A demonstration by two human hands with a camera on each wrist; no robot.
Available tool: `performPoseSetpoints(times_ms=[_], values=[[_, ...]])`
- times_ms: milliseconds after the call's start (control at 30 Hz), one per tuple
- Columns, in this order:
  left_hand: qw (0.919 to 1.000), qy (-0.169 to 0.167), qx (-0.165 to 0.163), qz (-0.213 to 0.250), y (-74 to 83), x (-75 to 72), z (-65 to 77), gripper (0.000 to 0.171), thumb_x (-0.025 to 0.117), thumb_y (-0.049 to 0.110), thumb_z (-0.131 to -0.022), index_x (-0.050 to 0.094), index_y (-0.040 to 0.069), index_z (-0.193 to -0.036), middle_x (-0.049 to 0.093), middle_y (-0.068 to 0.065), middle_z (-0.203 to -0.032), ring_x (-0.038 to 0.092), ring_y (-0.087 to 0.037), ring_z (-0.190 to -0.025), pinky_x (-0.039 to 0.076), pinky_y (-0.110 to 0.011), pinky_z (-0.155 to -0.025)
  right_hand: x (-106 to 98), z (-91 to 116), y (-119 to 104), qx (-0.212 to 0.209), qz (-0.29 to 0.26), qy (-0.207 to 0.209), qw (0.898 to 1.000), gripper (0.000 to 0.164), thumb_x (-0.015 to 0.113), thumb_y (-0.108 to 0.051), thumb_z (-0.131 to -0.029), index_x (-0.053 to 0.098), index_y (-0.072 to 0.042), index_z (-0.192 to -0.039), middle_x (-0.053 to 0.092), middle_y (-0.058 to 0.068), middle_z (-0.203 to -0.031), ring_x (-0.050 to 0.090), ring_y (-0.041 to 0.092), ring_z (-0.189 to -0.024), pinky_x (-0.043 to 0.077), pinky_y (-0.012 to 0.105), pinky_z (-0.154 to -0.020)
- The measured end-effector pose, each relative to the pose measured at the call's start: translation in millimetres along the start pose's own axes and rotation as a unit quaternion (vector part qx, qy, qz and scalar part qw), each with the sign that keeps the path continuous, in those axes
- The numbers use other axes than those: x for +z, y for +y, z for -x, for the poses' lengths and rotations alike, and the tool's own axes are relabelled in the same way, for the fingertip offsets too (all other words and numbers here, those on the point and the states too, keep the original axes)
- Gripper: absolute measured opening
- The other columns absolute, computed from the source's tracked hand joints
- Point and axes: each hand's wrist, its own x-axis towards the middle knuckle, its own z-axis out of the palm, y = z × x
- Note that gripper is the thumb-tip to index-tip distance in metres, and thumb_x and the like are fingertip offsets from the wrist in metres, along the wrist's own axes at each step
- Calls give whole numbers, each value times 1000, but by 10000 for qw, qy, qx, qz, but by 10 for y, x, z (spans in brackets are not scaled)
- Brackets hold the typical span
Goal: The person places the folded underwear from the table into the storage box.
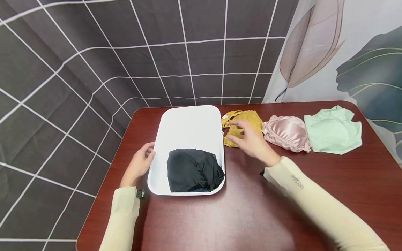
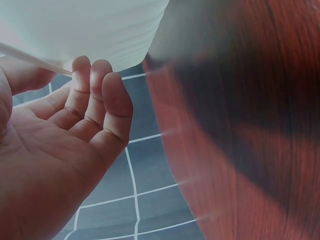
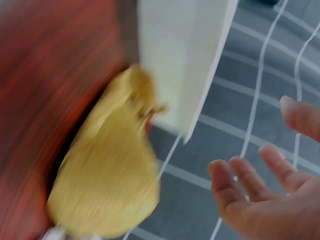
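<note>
A white tray [image 1: 188, 129] lies on the table with a folded black garment [image 1: 193, 170] in its near half. My left hand [image 1: 141, 162] holds the tray's left rim; in the left wrist view its curled fingers [image 2: 117, 95] touch the outer wall, the thumb by the rim. Over a mustard-yellow lace bra [image 1: 251, 120], right of the tray, hovers my right hand [image 1: 252, 143], fingers spread and holding nothing. The right wrist view shows a gap between this hand and the blurred yellow bra [image 3: 110, 175].
Right of the yellow bra lie a pink satin bra [image 1: 289, 130] with lace trim and a mint-green garment [image 1: 334, 130]. The dark red table [image 1: 251, 216] meets a grey checked curtain [image 1: 201, 59] at its back and left.
</note>
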Motion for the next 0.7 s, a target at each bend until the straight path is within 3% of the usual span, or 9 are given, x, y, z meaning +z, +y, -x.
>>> performPoseSetpoints(times_ms=[233,400,567,700], values=[[10000,-6,13,-50,3,-3,-1,41,48,11,-97,43,1,-137,55,-19,-107,56,-33,-96,48,-47,-80,-314,-140,433,-203,213,48,9996,45,72,-9,-83,55,0,-124,56,19,-122,52,37,-110,40,50,-93],[10000,11,-22,-22,-12,15,13,41,48,11,-98,42,2,-138,55,-18,-108,55,-32,-96,48,-46,-81,-506,-241,687,402,276,-343,9982,45,70,-13,-85,52,-1,-125,53,20,-126,46,39,-118,34,53,-96],[10000,40,3,-31,-7,17,23,41,48,10,-98,43,2,-137,55,-18,-107,55,-32,-95,48,-46,-80,-623,-272,873,1140,318,-776,9899,52,70,-19,-86,45,0,-128,47,24,-130,42,41,-121,33,53,-97],[9999,48,53,-81,-1,15,14,41,48,10,-97,43,1,-137,56,-19,-107,56,-32,-95,48,-46,-80,-652,-277,963,1295,160,-986,9865,57,71,-18,-85,42,3,-129,46,28,-129,43,42,-119,33,52,-97]])
